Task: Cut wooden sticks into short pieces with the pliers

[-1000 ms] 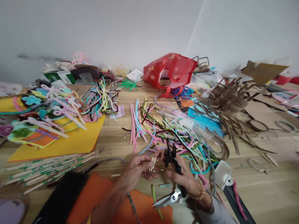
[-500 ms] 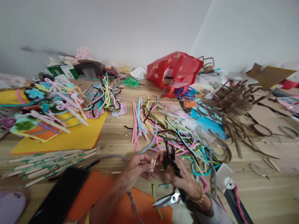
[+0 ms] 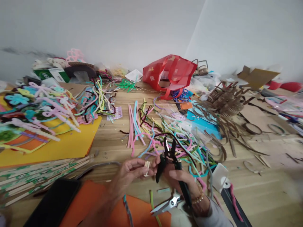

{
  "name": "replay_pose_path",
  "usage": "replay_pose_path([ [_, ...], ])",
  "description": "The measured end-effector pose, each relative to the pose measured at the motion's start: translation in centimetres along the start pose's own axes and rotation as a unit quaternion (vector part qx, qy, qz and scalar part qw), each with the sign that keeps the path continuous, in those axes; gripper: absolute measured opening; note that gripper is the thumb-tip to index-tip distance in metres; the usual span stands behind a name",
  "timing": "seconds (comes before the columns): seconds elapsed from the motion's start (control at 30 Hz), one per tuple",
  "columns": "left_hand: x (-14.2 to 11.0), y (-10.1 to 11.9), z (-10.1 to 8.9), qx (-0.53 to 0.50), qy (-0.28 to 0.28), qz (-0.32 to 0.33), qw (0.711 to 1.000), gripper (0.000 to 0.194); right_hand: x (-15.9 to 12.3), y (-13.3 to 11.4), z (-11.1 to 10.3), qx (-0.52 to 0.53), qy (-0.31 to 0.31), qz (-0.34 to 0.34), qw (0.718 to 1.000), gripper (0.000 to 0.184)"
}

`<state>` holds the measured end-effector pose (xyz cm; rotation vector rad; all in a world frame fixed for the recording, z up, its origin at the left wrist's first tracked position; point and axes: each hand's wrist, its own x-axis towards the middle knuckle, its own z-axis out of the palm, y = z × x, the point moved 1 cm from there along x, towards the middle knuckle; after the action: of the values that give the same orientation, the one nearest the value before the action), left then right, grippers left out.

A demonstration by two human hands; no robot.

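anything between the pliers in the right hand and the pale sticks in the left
Only fingertips, apparently of the right hand, and one handle of the pliers show between the pliers' jaws and the pale sticks in the left hand. No separate object is visible there.

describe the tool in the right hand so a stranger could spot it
From the red bag at the back, come down the picture to the right hand. It holds the dark pliers, jaws spread apart and one edge toothed; the scissors below have bright silver blades instead.
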<state>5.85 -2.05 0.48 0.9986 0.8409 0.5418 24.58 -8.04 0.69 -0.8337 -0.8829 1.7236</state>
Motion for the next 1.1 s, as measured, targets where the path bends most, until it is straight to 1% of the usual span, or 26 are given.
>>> replay_pose_path([
  [0.07, -0.3, 0.6, -0.3, -0.008, 0.019, 0.034, 0.999, 0.019, 0.3, -0.4, 0.8, 0.067, -0.019, 0.004, 0.998, 0.044],
  [0.13, -0.6, 1.1, -0.1, -0.029, 0.025, 0.047, 0.998, 0.019, 0.4, -0.7, 1.5, 0.107, -0.04, 0.009, 0.993, 0.041],
  [0.23, -1.3, 1.6, 0.7, -0.072, -0.002, 0.042, 0.997, 0.02, 0.3, -0.7, 2.3, 0.131, -0.075, 0.042, 0.988, 0.037],
  [0.3, -1.6, 1.6, 1.3, -0.104, -0.025, 0.032, 0.994, 0.021, 0.1, -0.3, 2.5, 0.141, -0.087, 0.078, 0.983, 0.039],
  [0.37, -1.7, 1.4, 1.7, -0.121, -0.035, 0.017, 0.992, 0.023, 0.0, 0.3, 2.6, 0.152, -0.097, 0.109, 0.978, 0.042],
  [0.47, -1.6, 0.8, 2.0, -0.105, -0.036, -0.005, 0.994, 0.026, -0.1, 1.0, 2.5, 0.166, -0.112, 0.147, 0.969, 0.045],
  [0.53, -1.4, 0.3, 1.9, -0.075, -0.032, -0.011, 0.997, 0.029, -0.1, 1.4, 2.4, 0.169, -0.104, 0.174, 0.965, 0.047],
  [0.6, -1.3, 0.0, 1.9, -0.041, -0.014, -0.007, 0.999, 0.03, -0.1, 1.6, 2.4, 0.17, -0.093, 0.19, 0.963, 0.046],
  [0.67, -1.3, -0.4, 1.8, -0.016, 0.003, 0.002, 1.0, 0.03, 0.0, 1.9, 2.4, 0.183, -0.094, 0.192, 0.959, 0.046],
  [0.73, -1.3, -0.5, 1.8, -0.007, 0.021, 0.009, 1.0, 0.029, 0.2, 2.1, 2.5, 0.218, -0.112, 0.184, 0.952, 0.051],
  [0.87, -1.2, 0.0, 1.6, 0.014, 0.065, 0.03, 0.997, 0.028, 0.4, 2.3, 2.5, 0.276, -0.147, 0.172, 0.934, 0.074],
  [0.97, -1.1, 0.8, 1.2, 0.042, 0.089, 0.058, 0.993, 0.025, 0.3, 1.8, 2.7, 0.269, -0.159, 0.187, 0.931, 0.085],
  [1.1, -1.1, 1.3, 0.6, 0.046, 0.093, 0.06, 0.993, 0.023, 0.1, 1.2, 3.1, 0.255, -0.181, 0.199, 0.929, 0.095],
])
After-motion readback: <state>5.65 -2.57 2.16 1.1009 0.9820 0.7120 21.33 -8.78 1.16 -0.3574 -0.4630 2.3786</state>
